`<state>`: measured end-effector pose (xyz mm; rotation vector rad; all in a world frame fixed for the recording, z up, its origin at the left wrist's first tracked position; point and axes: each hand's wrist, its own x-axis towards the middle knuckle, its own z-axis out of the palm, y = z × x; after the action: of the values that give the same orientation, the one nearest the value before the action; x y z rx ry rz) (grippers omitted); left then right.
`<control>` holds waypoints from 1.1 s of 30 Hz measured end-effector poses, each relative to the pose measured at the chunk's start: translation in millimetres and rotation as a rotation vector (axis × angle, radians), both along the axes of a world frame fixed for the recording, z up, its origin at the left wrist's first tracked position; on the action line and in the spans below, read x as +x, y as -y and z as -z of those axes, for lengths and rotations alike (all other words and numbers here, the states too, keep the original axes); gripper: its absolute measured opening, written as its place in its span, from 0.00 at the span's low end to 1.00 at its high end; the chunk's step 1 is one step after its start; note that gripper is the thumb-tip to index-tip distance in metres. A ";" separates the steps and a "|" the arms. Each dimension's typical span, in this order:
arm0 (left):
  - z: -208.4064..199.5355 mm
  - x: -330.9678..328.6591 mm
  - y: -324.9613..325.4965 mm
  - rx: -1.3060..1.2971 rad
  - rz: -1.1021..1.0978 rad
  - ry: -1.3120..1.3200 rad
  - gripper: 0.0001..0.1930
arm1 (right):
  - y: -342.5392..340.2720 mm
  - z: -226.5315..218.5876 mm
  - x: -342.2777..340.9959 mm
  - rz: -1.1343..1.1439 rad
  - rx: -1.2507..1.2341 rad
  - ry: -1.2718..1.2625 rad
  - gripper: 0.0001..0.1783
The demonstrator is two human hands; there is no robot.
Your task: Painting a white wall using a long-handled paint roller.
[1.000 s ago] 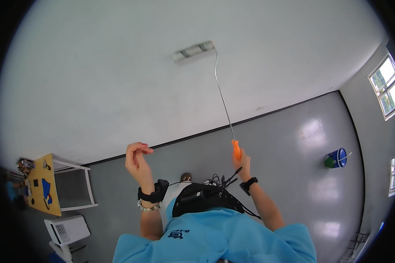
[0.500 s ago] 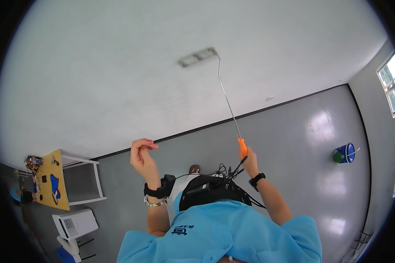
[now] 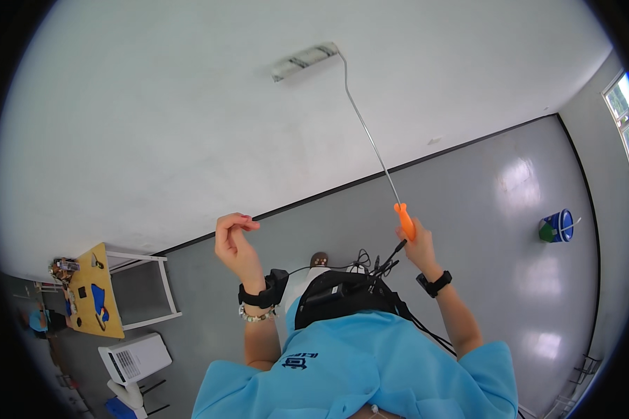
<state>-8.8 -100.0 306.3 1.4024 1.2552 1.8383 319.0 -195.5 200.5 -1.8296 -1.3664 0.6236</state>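
Observation:
My right hand (image 3: 418,246) is closed round the orange handle of a paint roller (image 3: 405,222). From the handle a long thin metal rod (image 3: 372,141) runs up to the roller sleeve (image 3: 305,62), which is whitish with dark bands and lies against the white wall (image 3: 189,126). Raised in front of the wall, my left hand (image 3: 237,246) holds nothing, its fingers loosely bent and a gap showing beside the thumb. Both wrists carry black straps, the left one with a small box and a beaded bracelet.
A blue bucket (image 3: 556,227) with a white stick stands on the grey floor (image 3: 482,209) at right. On the left are a yellow-topped table (image 3: 108,279) with items on it, a white boxy appliance (image 3: 136,357) and another person (image 3: 40,320). Black cables (image 3: 377,269) hang at my waist.
The roller sleeve has moved up the wall and slightly left. My right hand has shifted up and to the right with the handle; my left hand stays raised and loosely bent.

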 end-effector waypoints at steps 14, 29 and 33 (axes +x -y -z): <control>3.1 -2.5 2.8 -0.014 -0.071 0.002 0.10 | 41.4 -202.2 -8.3 -0.118 -0.028 -0.620 0.25; 8.0 -4.9 8.7 0.001 -0.086 0.006 0.09 | 5.8 -158.1 -34.3 -0.136 -0.151 -0.876 0.24; 8.2 -6.8 8.4 0.004 -0.117 0.006 0.11 | 21.1 -187.3 -18.5 -0.131 -0.061 -0.825 0.24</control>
<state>-15.6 -108.4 298.1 1.3498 1.3566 1.9219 300.5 -216.6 387.8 -1.2769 -0.8989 1.3157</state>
